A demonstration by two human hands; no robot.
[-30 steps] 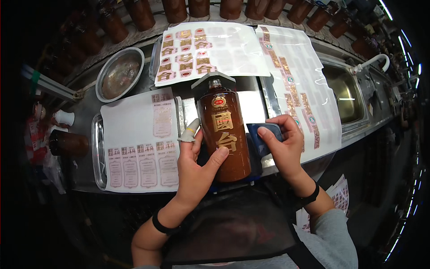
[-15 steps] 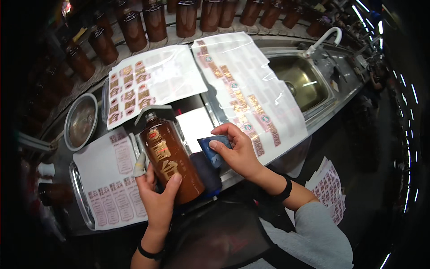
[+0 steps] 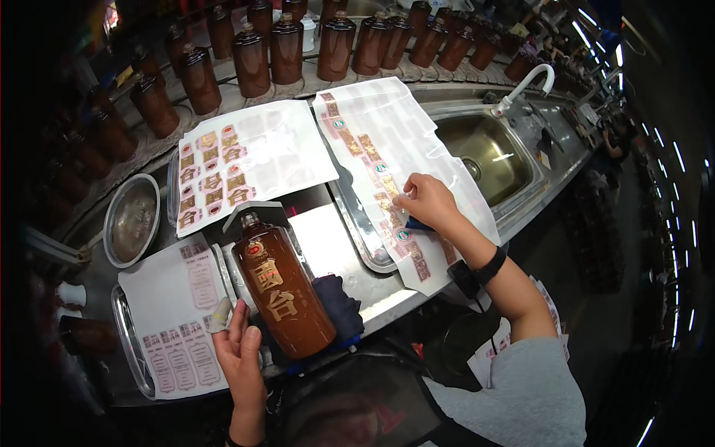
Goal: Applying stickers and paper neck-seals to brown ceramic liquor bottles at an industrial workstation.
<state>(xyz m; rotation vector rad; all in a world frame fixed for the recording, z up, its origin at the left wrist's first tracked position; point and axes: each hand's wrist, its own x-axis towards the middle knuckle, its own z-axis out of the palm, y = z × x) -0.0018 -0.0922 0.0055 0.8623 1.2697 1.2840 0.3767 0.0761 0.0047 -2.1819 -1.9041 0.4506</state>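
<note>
A brown glass bottle with gold lettering and a small red emblem lies tilted in front of me, its neck against a grey angled holder. My left hand is at the bottle's lower left side, fingers stretched, one fingertip in a pale wrap. It no longer wraps the bottle. My right hand is over the right-hand label sheet, thumb and forefinger pinched at a row of gold labels. A blue flat piece shows beneath its palm, held by the folded fingers.
A dark blue cloth lies beside the bottle. Other label sheets rest on trays at left. A metal bowl stands far left. Behind are a conveyor of brown bottles, a sink and a white faucet.
My right hand has moved from beside the bottle up and right onto the label sheet, taking the blue piece along. My left hand has loosened from the bottle and opened. The view has shifted.
</note>
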